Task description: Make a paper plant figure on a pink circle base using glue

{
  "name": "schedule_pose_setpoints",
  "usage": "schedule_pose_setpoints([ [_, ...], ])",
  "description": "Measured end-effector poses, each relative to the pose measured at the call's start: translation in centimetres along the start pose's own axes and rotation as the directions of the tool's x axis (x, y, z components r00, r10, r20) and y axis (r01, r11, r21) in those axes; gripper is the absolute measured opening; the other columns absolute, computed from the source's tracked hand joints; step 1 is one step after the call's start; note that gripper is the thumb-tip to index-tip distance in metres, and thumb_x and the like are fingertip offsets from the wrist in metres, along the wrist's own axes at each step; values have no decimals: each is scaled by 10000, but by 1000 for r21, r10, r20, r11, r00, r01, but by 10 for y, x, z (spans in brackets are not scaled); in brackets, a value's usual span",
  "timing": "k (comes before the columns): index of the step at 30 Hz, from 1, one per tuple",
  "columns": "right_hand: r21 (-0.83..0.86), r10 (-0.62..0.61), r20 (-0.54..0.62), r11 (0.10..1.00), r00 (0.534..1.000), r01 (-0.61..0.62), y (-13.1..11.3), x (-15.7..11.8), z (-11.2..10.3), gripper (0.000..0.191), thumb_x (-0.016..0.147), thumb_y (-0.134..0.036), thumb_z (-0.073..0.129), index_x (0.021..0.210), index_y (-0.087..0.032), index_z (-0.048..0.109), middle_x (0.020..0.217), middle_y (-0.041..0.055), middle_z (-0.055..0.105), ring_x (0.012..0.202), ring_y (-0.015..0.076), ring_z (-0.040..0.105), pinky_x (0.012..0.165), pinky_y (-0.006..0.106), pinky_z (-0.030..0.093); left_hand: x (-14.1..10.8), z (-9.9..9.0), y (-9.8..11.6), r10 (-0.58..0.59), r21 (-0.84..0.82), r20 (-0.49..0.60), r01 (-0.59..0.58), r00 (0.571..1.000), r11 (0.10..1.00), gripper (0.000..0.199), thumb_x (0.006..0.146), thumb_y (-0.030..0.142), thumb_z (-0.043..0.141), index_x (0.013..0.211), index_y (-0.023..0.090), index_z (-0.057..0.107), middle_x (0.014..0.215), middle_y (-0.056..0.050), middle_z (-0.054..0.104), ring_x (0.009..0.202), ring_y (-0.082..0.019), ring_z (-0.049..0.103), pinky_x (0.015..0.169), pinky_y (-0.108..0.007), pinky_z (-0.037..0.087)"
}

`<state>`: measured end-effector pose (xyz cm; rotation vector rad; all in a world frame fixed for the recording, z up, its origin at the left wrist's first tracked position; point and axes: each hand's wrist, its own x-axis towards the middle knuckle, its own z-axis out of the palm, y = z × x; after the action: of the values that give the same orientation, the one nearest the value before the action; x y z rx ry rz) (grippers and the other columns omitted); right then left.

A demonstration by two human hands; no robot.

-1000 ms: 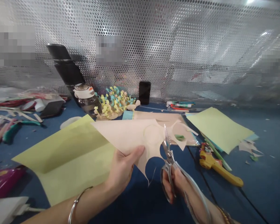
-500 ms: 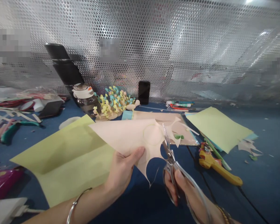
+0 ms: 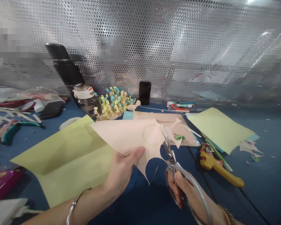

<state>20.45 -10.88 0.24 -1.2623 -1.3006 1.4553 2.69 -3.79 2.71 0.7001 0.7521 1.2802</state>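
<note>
left hand [image 3: 121, 173]: thumb and fingers pinch paper | pink paper [image 3: 124, 136]: held over table [image 3: 267, 187], blades at its cut edge | right hand [image 3: 182, 193]: curled in scissors [image 3: 171, 162] loops | tip: keep sheet taut, turn paper, not blades

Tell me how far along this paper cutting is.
Done: curved pieces are already cut from the peach paper sheet, and paper scraps lie to the right. In hand: the left hand holds that sheet while the right hand works steel scissors at its edge. Left: a drawn circle on the sheet remains uncut.
</note>
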Motion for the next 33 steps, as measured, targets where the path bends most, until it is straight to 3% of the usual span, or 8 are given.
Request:
schedule_pose_setpoints([
  [7, -37, 39, -35, 998, 999, -41, 1, 1, -2, 538, 834, -705, 407, 668, -193, 428, 519, -55, 418, 396, 64, 400, 361, 179, 356, 7, -9, 2, 40, 89, -10, -39, 999, 995, 222, 699, 178, 766, 919, 172, 738, 760, -20, 745, 773, -184, 698, 730, -271, 570],
  [20, -162, 68, -50, 984, 996, -75, 1, 2, -4, 523, 842, -705, 387, 689, -206, 411, 497, -66, 419, 384, 59, 389, 361, 174, 349, 13, -7, 11, 100, 48, -89, -96, 991, 994, 391, 631, 141, 800, 1003, 214, 707, 864, -3, 751, 790, -170, 708, 705, -247, 576],
  [33, -166, 133, -53, 976, 990, -140, 2, 2, -7, 543, 790, -750, 413, 741, -209, 418, 513, -85, 394, 389, 55, 368, 362, 168, 343, 15, -6, 14, 128, 44, -141, -123, 982, 991, 399, 629, 141, 809, 1006, 169, 682, 856, -33, 751, 764, -156, 704, 682, -219, 573],
])
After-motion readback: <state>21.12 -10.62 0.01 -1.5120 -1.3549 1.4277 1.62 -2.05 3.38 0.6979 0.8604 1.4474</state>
